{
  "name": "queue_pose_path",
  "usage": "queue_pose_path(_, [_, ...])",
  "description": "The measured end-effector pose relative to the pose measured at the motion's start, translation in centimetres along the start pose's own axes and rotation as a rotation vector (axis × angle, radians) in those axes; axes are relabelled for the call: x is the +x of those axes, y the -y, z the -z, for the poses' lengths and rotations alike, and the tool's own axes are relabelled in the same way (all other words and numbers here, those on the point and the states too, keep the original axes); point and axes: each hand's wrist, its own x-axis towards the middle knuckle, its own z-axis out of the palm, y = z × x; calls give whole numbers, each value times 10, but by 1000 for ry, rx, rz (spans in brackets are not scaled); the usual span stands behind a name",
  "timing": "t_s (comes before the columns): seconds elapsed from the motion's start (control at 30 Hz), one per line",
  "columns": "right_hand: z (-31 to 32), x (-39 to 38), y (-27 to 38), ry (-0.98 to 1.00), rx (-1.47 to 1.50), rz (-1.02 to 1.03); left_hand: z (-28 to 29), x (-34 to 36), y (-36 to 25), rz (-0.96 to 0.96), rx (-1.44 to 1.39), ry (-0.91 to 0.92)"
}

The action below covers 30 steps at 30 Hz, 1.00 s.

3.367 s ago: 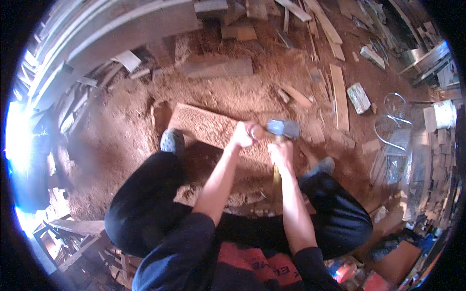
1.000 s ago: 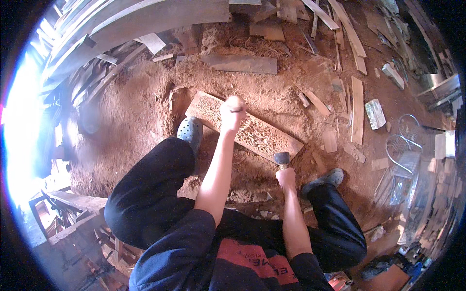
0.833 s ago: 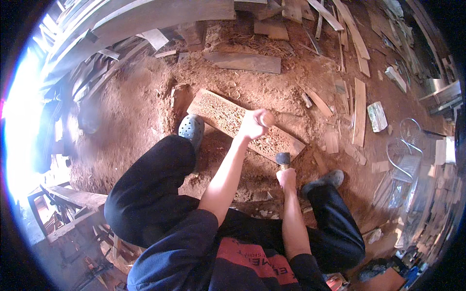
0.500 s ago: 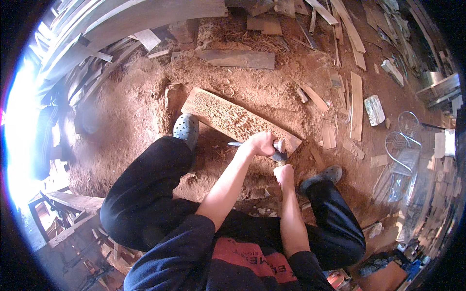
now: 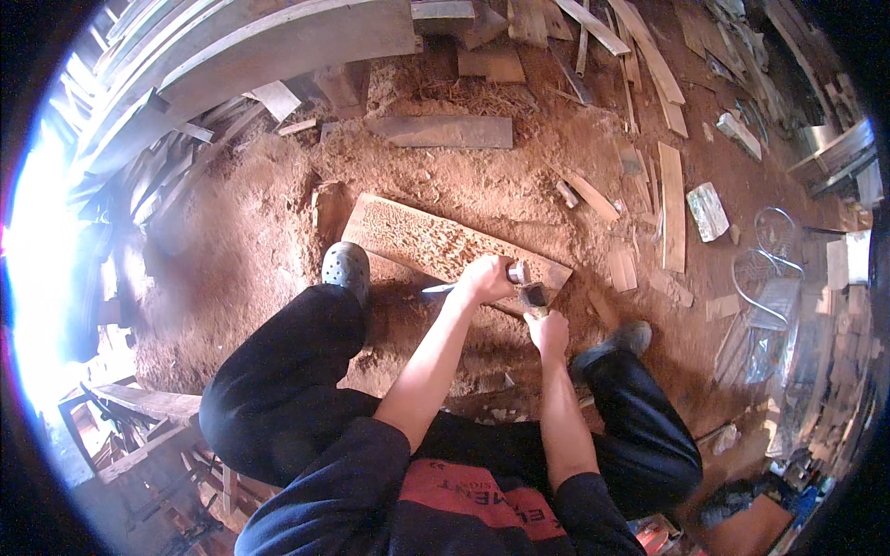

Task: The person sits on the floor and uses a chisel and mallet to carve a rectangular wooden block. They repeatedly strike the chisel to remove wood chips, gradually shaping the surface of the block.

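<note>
A wooden board (image 5: 417, 222), its upper face covered with rough gouge marks, lies slanted on the ground in front of me. My left hand (image 5: 487, 278) is wrapped round a chisel, over the board's near edge. The chisel's pale blade (image 5: 438, 289) sticks out to the left, and its handle end shows right of the fist. Just nearer to me, my right hand (image 5: 547, 331) grips the short handle of a hammer. The dark hammer head (image 5: 533, 296) is beside the chisel's handle end, with a small gap between them. Part of each tool is hidden by my fingers.
My left clog (image 5: 346, 267) stands close to the board's left end; my right clog (image 5: 619, 343) is to the right. Wood shavings and dirt cover the ground. Stacked planks (image 5: 306, 42) lie at the far left, loose wood strips (image 5: 672, 204) and a whitish block (image 5: 707, 211) at the right.
The view has shifted slightly. My left hand and the chisel have moved a little left, and the hammer head is now farther from the chisel's handle end. Both tools stay gripped.
</note>
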Motion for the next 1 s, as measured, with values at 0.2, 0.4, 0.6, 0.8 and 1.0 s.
queue_pose_path(0.2, [7, 25, -5, -56, -45, 91, 15, -7, -15, -17, -94, -44])
queue_pose_path(0.4, [12, 28, -1, -12, 19, 47, 19, -12, -24, -61, -208, -152])
queue_pose_path(0.6, [7, 24, -1, 115, 138, 73, 33, -13, -37, -276, -235, -291])
queue_pose_path(0.8, [-23, 20, 0, 224, 567, -70, 27, -12, -12, -308, -202, -365])
queue_pose_path(1.0, [-12, 0, 27, 202, 470, -86, 17, -17, 25, -224, -294, -434])
